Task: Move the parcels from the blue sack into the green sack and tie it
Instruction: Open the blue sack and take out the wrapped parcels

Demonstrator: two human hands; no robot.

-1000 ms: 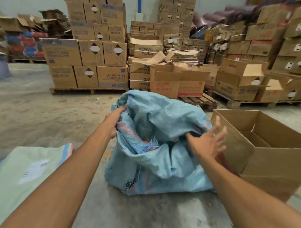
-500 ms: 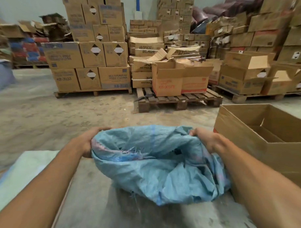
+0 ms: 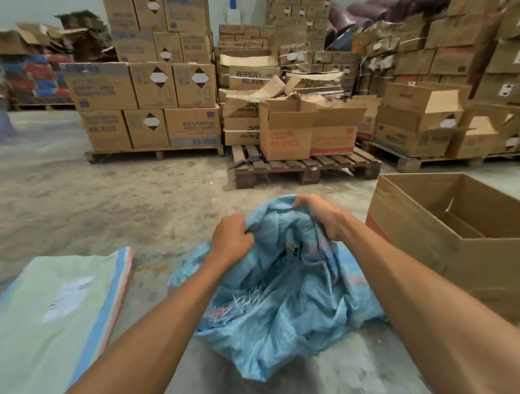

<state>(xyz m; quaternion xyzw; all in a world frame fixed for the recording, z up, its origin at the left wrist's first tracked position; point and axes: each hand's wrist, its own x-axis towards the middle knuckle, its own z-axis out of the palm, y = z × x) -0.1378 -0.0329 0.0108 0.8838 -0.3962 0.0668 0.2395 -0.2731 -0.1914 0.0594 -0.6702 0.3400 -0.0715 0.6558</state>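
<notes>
The blue sack [image 3: 281, 321] lies crumpled on the concrete floor in front of me, its frayed edge showing in the folds. My left hand [image 3: 230, 240] grips a bunch of its fabric on the left side. My right hand [image 3: 323, 216] grips the fabric at the sack's far top edge. The green sack [image 3: 48, 313] lies flat on the floor at the lower left, with a white label and a blue and pink stripe along its right side. No parcels are visible; the blue sack's inside is hidden by folds.
An open, empty-looking cardboard box [image 3: 458, 233] stands close on the right. A wooden pallet [image 3: 301, 168] with boxes sits straight ahead, and stacks of cartons [image 3: 156, 104] on pallets fill the background. Bare concrete floor [image 3: 90, 196] stretches to the left.
My hands have come closer together, bunching the sack's mouth, which was spread wide half a second ago. The sack has sagged lower onto the floor.
</notes>
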